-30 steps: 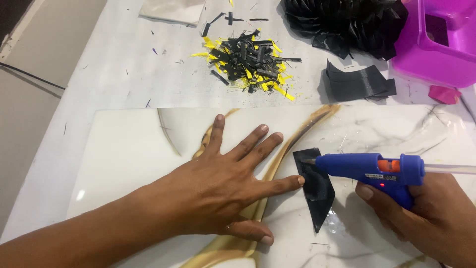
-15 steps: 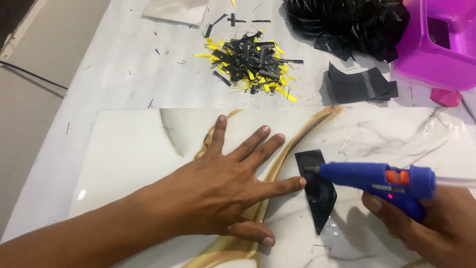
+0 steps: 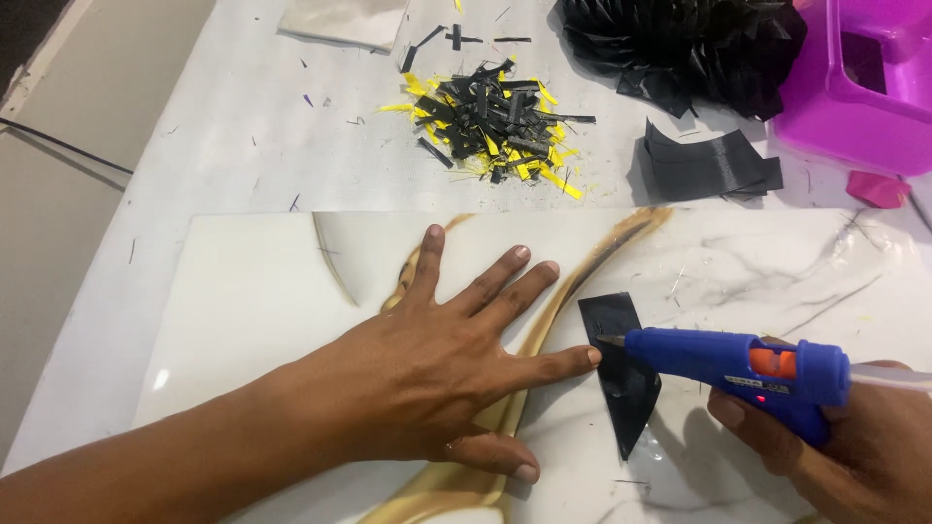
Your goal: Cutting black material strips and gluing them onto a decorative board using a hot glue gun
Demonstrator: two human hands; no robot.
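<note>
Blue plastic catches the eye first: a glue gun (image 3: 738,364) gripped in the right hand (image 3: 854,446), near the right edge of the scene, fingers wrapped round its handle and a pale glue stick poking out of the back. Its nozzle points left and touches the upper left part of a small black piece (image 3: 623,378), a glossy pointed shape lying flat on the marble-patterned board (image 3: 243,311), white with gold and grey veins.

The left hand (image 3: 447,364) lies spread wide and flat on that board, palm down, holding nothing; its forefinger stretches right until the tip meets the left edge of the black piece, just beside the nozzle.

Farther off, on the white table (image 3: 223,136) beyond the board, sits a heap of black and yellow offcuts (image 3: 490,121). To the right of that lies a small stack of black cut sheets (image 3: 709,165), and behind it a large mound of folded black pieces (image 3: 680,44). A bright pink plastic container (image 3: 864,87) stands at the far right corner, with a small pink scrap (image 3: 877,188) just near of it.
</note>
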